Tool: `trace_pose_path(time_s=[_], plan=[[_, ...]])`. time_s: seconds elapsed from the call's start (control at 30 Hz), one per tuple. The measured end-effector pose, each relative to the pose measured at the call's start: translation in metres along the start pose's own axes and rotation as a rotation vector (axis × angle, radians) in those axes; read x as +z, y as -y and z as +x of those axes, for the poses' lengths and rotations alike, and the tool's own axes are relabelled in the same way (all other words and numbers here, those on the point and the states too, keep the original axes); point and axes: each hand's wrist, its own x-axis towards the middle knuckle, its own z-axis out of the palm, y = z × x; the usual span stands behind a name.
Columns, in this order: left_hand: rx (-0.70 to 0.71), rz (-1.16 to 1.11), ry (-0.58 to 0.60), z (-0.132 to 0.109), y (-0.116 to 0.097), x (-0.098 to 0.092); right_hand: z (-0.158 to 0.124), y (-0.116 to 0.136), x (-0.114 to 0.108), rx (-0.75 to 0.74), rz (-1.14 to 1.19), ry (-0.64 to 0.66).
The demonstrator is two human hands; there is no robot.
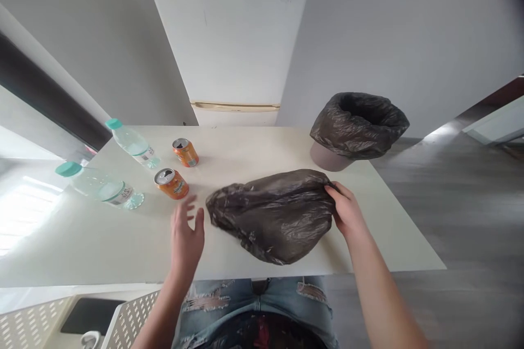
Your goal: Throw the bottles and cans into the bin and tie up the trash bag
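Observation:
A black plastic garbage bag [282,212] lies sideways above the white table, its right end pinched in my right hand [346,207]. My left hand [187,229] is off the bag's left end, fingers apart, with nothing in it. Just beyond those fingers stands an orange soda can [174,184]. A second orange can [186,152] is a little farther back. To their left are two clear plastic bottles with teal caps, the nearer bottle [102,185] and the farther bottle [135,144].
At the table's [245,144] back right stands a mauve bin [327,157] lined with a black bag [360,125], its mouth open. A white fridge [233,38] is behind the table. White perforated baskets [131,322] sit below the front left edge.

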Motion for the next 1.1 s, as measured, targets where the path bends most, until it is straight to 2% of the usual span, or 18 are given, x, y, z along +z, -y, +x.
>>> trace_pose_path(time_s=[0.03, 0.1, 0.13, 0.23, 0.3, 0.33, 0.47, 0.53, 0.63, 0.7, 0.77, 0.83, 0.9, 0.97, 1.1], plan=[[-0.015, -0.033, -0.045, 0.008, -0.006, 0.001, -0.006, -0.005, -0.004, 0.031, 0.047, -0.037], [-0.08, -0.122, -0.028, 0.014, -0.016, 0.009, -0.018, -0.016, -0.009, 0.075, 0.088, -0.053], [-0.133, -0.172, 0.032, 0.012, -0.019, 0.015, -0.024, -0.02, -0.011, 0.089, 0.088, -0.04], [-0.279, -0.341, 0.314, -0.003, -0.022, 0.037, -0.039, -0.03, -0.014, 0.112, 0.047, 0.061], [-0.303, -0.425, 0.396, -0.012, -0.021, 0.048, -0.045, -0.035, -0.016, 0.101, 0.001, 0.128], [-0.297, -0.465, 0.369, -0.015, -0.022, 0.051, -0.047, -0.037, -0.017, 0.09, -0.018, 0.14], [-0.364, -0.754, 0.075, -0.011, -0.026, 0.044, -0.044, -0.049, -0.02, 0.065, 0.008, 0.037], [-0.439, -0.899, 0.078, -0.008, -0.026, 0.034, -0.04, -0.056, -0.021, 0.074, 0.057, -0.019], [-0.535, -0.998, 0.181, -0.009, -0.02, 0.017, -0.036, -0.064, -0.023, 0.089, 0.095, -0.068], [-0.586, -0.962, 0.195, -0.012, -0.014, 0.01, -0.033, -0.066, -0.026, 0.079, 0.079, -0.069], [-0.595, -0.778, 0.253, -0.013, -0.012, 0.006, -0.029, -0.067, -0.029, 0.022, 0.007, -0.056], [-0.499, -0.524, 0.376, -0.013, -0.014, 0.007, -0.025, -0.066, -0.033, -0.041, -0.082, -0.044], [-0.337, -0.355, 0.442, -0.013, -0.02, 0.012, -0.022, -0.064, -0.036, -0.033, -0.12, -0.039], [-0.23, -0.304, 0.424, -0.012, -0.023, 0.018, -0.021, -0.062, -0.037, 0.021, -0.101, -0.039], [-0.229, -0.338, 0.299, -0.01, -0.008, 0.025, -0.022, -0.063, -0.038, -0.002, -0.156, 0.063]])
